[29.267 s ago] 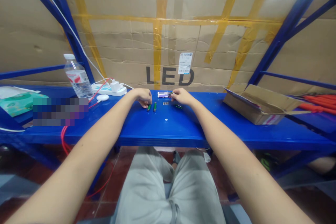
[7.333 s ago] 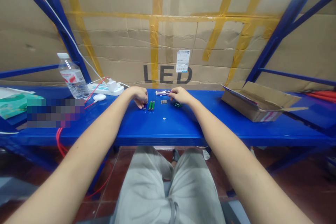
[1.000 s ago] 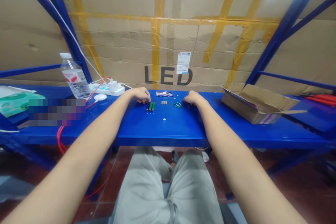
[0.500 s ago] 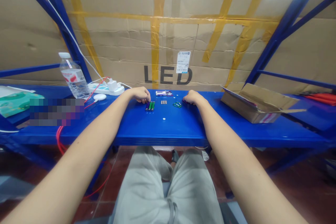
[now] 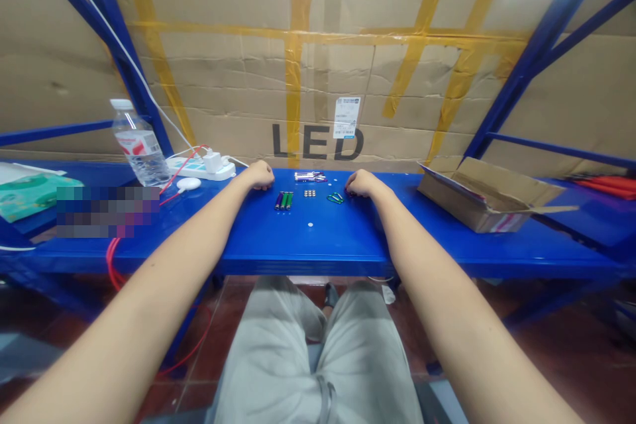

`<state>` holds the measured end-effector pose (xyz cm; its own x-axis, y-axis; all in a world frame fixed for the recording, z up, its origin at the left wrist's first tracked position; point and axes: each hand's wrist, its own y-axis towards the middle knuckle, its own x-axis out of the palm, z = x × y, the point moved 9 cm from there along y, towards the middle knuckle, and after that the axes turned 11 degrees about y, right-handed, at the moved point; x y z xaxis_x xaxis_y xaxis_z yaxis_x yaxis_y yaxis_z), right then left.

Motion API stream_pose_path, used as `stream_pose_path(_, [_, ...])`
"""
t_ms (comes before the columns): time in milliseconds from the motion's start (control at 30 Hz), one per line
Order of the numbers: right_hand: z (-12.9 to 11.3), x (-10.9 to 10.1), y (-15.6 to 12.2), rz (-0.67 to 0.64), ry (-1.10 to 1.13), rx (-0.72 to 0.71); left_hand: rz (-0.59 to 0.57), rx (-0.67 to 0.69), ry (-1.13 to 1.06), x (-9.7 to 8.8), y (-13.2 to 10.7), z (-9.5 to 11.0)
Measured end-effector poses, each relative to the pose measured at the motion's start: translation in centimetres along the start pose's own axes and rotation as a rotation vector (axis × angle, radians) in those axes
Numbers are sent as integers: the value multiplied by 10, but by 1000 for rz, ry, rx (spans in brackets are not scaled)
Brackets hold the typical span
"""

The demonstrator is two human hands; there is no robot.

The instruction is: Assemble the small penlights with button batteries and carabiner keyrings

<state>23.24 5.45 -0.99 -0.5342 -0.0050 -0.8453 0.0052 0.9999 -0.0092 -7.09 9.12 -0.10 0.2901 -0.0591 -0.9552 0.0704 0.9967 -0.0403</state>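
My left hand (image 5: 260, 175) rests on the blue shelf (image 5: 308, 245) with its fingers curled under, a little left of three small green and purple cylinders (image 5: 283, 201) lying side by side. My right hand (image 5: 361, 183) also rests in a loose fist, just right of green clips (image 5: 335, 198). Between the hands lie a cluster of small round silver cells (image 5: 310, 193) and a purple and silver bundle (image 5: 309, 177) further back. A tiny white disc (image 5: 310, 224) lies nearer to me. Neither hand shows anything held.
A water bottle (image 5: 140, 146), a white power strip (image 5: 201, 167) with red and white cables and a white puck (image 5: 187, 183) stand at left. An open cardboard box (image 5: 484, 195) sits at right. A taped cardboard sheet marked LED backs the shelf.
My left hand has drawn back to the left, off the three cylinders, which stay lying together. My right hand has stayed where it was.
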Motion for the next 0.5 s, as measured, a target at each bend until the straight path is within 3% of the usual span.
stream_pose_path(500, [-7, 8, 3, -27, 28, -60, -9, -5, 44, 3, 1, 2])
